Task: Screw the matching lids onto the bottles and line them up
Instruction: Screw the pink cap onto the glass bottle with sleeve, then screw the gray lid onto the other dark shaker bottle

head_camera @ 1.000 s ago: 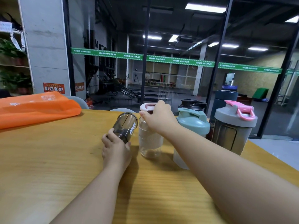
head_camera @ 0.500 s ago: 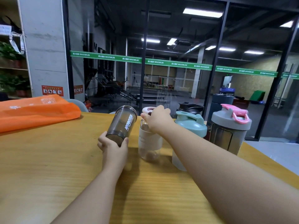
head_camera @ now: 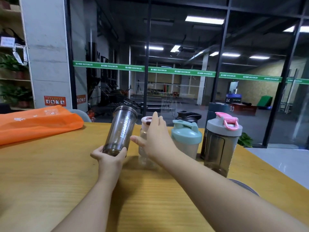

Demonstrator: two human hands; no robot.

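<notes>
My left hand [head_camera: 109, 157] grips the base of a smoky grey lidless shaker bottle [head_camera: 121, 129] and holds it nearly upright above the wooden table [head_camera: 50, 173]. My right hand [head_camera: 154, 139] hovers with fingers spread in front of a clear bottle with a pale pink lid [head_camera: 144, 122]; whether it touches the bottle I cannot tell. To the right stand a frosted bottle with a teal lid [head_camera: 186, 139] and a dark bottle with a grey lid and pink handle [head_camera: 221, 143]. Behind them are a black lid [head_camera: 189, 116] and a tall dark blue bottle [head_camera: 218, 108].
An orange bag [head_camera: 36, 123] lies at the table's far left. A glass wall [head_camera: 184, 64] runs right behind the table's far edge. The table's right edge drops to a pale floor [head_camera: 280, 158]. A grey chair back [head_camera: 80, 113] shows behind the bag.
My left hand has raised the grey bottle and turned it from tilted to nearly upright. My right hand has come off the pink lid and opened its fingers.
</notes>
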